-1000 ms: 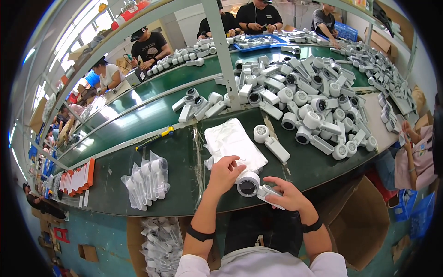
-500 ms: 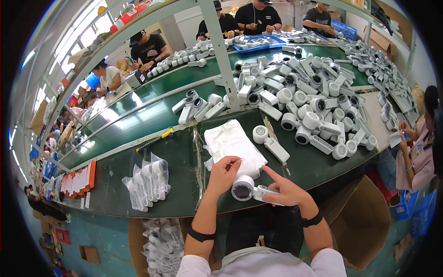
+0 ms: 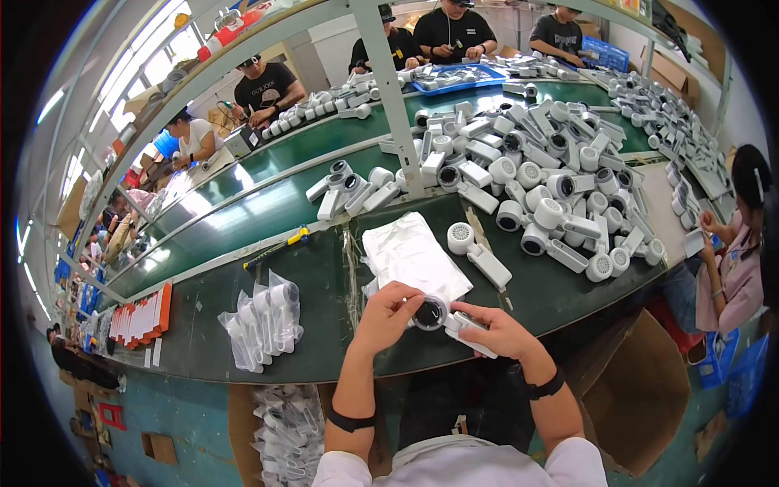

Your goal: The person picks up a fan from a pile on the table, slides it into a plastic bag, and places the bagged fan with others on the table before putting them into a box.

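Both hands are on one white handheld fan [image 3: 445,318] at the near edge of the green table [image 3: 243,341], straight in front of the person. Fan's long axis runs roughly 10-to-4 o'clock: round head with dark centre at the 10 end, handle trailing toward 4. Left hand [image 3: 391,315] sits at 9 o'clock of the head, fingers curled, fingertips pinching the head's rim. Right hand [image 3: 501,331] lies at 3–4 o'clock of the head, closed around the handle, thumb on top. So the left hand is nearer the head, the right owns the handle; the two hands are nearly touching across the fan. The stack of white plastic bags [image 3: 412,256] lies just beyond, at 12 o'clock from the hands, its near edge just beside the left fingertips. A second loose fan [image 3: 479,252] lies at 1 o'clock, apart from the hands, on a similar slant. Bagged fans [image 3: 264,321] sit at 9 o'clock, well apart. The big pile of unbagged fans [image 3: 552,178] is farther out toward 1–2 o'clock. Versus half a second ago: right index finger was stretched out toward the head, now it's folded back onto the handle; left hand's grip on the head looks unchanged; fan has barely shifted on the table; bag stack in the same place.
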A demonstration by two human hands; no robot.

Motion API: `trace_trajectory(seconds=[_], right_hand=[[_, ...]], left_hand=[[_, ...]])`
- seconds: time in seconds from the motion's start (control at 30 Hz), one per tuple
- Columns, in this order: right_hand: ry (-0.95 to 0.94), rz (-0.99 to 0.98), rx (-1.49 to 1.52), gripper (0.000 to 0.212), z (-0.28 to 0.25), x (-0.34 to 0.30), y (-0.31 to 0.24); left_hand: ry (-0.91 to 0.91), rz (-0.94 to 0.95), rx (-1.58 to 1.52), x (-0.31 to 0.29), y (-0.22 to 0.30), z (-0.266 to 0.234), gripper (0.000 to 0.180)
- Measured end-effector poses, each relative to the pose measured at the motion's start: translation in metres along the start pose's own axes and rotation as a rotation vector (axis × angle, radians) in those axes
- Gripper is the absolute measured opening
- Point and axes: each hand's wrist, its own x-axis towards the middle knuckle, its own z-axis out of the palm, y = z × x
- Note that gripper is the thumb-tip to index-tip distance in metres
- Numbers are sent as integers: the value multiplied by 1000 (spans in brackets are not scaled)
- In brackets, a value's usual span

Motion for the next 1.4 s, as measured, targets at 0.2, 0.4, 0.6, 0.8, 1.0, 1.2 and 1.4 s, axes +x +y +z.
trace_trajectory(seconds=[0.2,0.4,0.6,0.8,1.0,1.2,1.4], right_hand=[[208,-61,139,61,17,5,16],[372,-116,330,75,32,14,20],[386,-247,315,82,43,15,14],[421,-225,-125,88,47,6,-3],[577,-480,-111,79,33,26,28],[563,-460,199,35,46,24,25],[588,-638,296,25,74,30,16]], left_hand=[[133,311,358,-11,13,30,12],[198,572,536,-22,11,48,13],[282,437,259,-25,1,55,7],[271,567,256,-22,13,48,10],[-151,485,132,-36,19,54,16],[-48,337,-127,-57,10,53,11],[139,-212,-762,-55,-8,64,42]])
